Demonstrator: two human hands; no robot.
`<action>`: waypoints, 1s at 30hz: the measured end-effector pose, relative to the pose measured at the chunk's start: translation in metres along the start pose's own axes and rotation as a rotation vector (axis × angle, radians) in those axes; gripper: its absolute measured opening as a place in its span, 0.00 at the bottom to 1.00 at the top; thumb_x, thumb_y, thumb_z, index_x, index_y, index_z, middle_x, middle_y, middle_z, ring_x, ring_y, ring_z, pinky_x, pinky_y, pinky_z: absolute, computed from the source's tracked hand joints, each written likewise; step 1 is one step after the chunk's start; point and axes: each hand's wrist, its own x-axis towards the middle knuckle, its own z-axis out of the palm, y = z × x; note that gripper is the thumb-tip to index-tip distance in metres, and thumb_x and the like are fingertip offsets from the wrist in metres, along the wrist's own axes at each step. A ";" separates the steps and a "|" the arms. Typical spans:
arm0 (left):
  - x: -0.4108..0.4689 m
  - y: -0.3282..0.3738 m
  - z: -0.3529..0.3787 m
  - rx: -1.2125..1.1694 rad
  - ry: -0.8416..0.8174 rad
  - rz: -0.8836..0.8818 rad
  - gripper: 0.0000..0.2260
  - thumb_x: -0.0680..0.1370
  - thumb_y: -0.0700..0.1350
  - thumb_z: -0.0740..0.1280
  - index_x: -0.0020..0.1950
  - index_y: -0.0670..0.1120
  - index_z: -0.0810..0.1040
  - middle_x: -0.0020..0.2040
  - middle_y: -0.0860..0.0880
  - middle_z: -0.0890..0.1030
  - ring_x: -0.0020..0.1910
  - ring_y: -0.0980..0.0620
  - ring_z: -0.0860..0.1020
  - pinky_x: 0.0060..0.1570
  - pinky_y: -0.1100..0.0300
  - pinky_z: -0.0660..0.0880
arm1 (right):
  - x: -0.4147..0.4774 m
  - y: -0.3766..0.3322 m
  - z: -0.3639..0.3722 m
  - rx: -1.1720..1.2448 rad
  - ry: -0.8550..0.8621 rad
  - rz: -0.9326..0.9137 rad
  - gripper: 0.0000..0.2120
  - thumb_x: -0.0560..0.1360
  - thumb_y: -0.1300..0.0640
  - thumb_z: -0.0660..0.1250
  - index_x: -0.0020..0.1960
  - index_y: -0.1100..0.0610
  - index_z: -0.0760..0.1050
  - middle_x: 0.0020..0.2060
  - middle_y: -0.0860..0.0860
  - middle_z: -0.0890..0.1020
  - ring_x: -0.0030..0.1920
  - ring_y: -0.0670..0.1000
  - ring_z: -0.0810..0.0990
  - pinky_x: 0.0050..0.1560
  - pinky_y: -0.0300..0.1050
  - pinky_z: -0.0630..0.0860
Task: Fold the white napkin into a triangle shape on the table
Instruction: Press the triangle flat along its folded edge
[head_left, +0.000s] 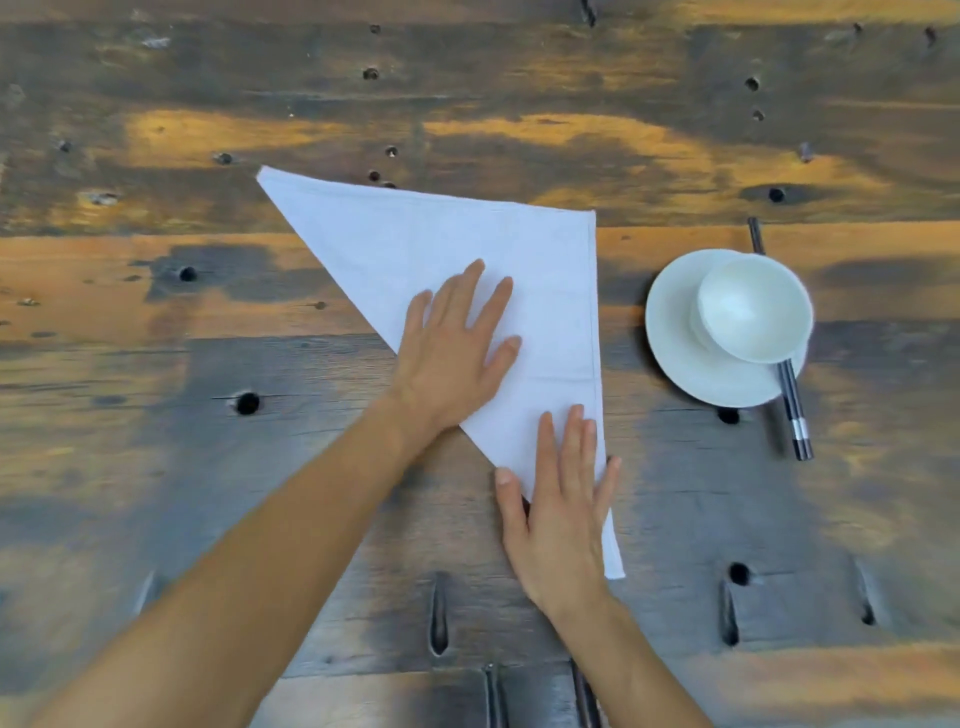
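Note:
The white napkin (436, 239) lies flat on the wooden table (156, 312) as a triangle, with one point at the far left, one at the far right and one near me. My left hand (457, 348) rests palm down on its middle, fingers spread, along the long diagonal fold. Flat on the near corner lies my right hand (558, 499), covering the napkin's tip there. Neither hand grips the cloth.
A white plate (675, 338) with a white bowl (753, 312) on it stands to the right of the napkin. Dark chopsticks (795, 415) run under the plate's right side. The weathered table has several dark holes and slots.

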 end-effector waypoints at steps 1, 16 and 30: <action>-0.010 0.009 0.001 -0.042 0.006 -0.050 0.26 0.83 0.56 0.58 0.79 0.47 0.68 0.79 0.39 0.66 0.76 0.38 0.68 0.72 0.38 0.63 | 0.000 0.003 -0.004 0.066 0.022 0.005 0.31 0.83 0.44 0.55 0.81 0.56 0.55 0.82 0.58 0.52 0.82 0.56 0.46 0.79 0.60 0.44; -0.122 0.047 0.027 -0.256 0.044 -0.037 0.16 0.82 0.42 0.66 0.70 0.44 0.78 0.76 0.48 0.73 0.79 0.48 0.65 0.75 0.42 0.63 | 0.029 0.021 -0.054 0.194 -0.147 0.502 0.20 0.73 0.48 0.74 0.59 0.56 0.73 0.50 0.53 0.80 0.53 0.59 0.77 0.54 0.54 0.76; -0.125 0.038 0.023 -0.337 0.010 -0.020 0.24 0.77 0.39 0.59 0.74 0.46 0.74 0.78 0.49 0.70 0.80 0.49 0.62 0.77 0.41 0.57 | 0.036 0.019 -0.098 0.640 -0.306 0.349 0.22 0.78 0.55 0.71 0.65 0.33 0.72 0.44 0.42 0.84 0.43 0.49 0.82 0.46 0.44 0.77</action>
